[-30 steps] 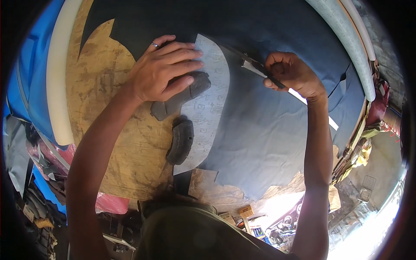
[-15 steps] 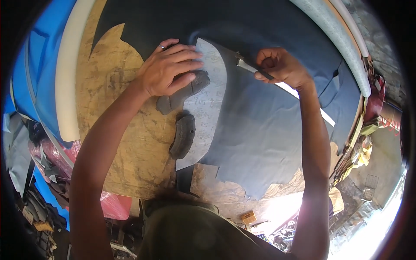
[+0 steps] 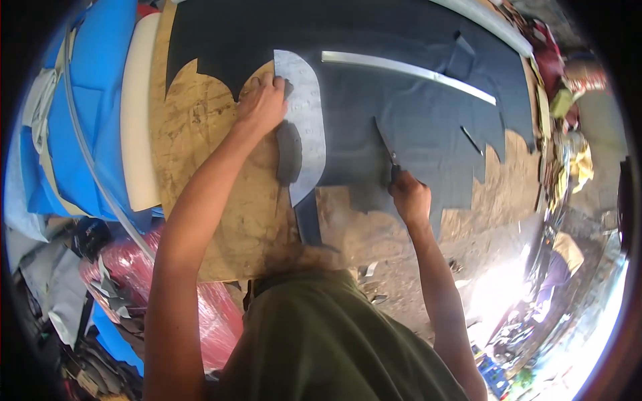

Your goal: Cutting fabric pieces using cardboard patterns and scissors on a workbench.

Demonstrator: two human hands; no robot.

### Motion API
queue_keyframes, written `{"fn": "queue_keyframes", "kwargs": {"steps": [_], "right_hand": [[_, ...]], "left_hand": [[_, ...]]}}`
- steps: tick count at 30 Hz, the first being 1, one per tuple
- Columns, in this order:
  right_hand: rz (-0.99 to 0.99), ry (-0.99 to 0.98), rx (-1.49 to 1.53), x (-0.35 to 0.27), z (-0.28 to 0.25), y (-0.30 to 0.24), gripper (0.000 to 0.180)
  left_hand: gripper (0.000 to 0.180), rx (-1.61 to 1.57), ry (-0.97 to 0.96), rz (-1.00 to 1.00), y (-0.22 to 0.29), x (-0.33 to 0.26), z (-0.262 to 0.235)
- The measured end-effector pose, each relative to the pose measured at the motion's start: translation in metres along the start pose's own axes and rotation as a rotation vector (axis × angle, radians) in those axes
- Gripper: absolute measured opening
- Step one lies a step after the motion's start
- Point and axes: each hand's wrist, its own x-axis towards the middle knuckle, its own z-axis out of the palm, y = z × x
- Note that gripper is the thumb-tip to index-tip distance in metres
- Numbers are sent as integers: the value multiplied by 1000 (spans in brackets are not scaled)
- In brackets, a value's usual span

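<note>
My right hand (image 3: 411, 197) grips a knife (image 3: 385, 140) by its dark handle. The blade points away from me, over the dark leather-like sheet (image 3: 361, 100). With bent fingers, my left hand (image 3: 263, 103) is closed over a dark, chunky weight (image 3: 289, 88), partly hidden by the hand. This weight lies on the left edge of a pale curved template (image 3: 307, 120) bearing handwritten marks. A second dark curved weight (image 3: 289, 152) rests just nearer to me on the same edge. The template lies on the sheet and overhangs the wooden board.
A long whitish straight strip (image 3: 408, 72) lies across the sheet, and a thin pen-like tool (image 3: 472, 141) at its right. The worn wooden board (image 3: 207, 160) shows at left. Rolled material (image 3: 139, 120) and blue sheeting (image 3: 100, 113) border it. Pink wrapped bundles (image 3: 214, 327) sit below.
My right hand has moved nearer to me, the knife now pointing away. My left hand's fingers have drawn in from the template onto the weight. The view has shifted.
</note>
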Motion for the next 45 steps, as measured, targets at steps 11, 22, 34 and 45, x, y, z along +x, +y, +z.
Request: {"fn": "queue_keyframes", "kwargs": {"steps": [11,22,34,45], "right_hand": [[-219,98,-242,-96,48,-73,12],[-685,89,-257,-251,83,-31,50],[47,336,-134,-182,-44,156,18],[-239,573,-29,97,-76,261,25]], "left_hand": [[35,12,20,-301,-55,-175,25],[43,-109,161,-167,86,-156,21],[44,148,56,-538,59,-193,10],[25,-417,169,-286,143,-118,39]]}}
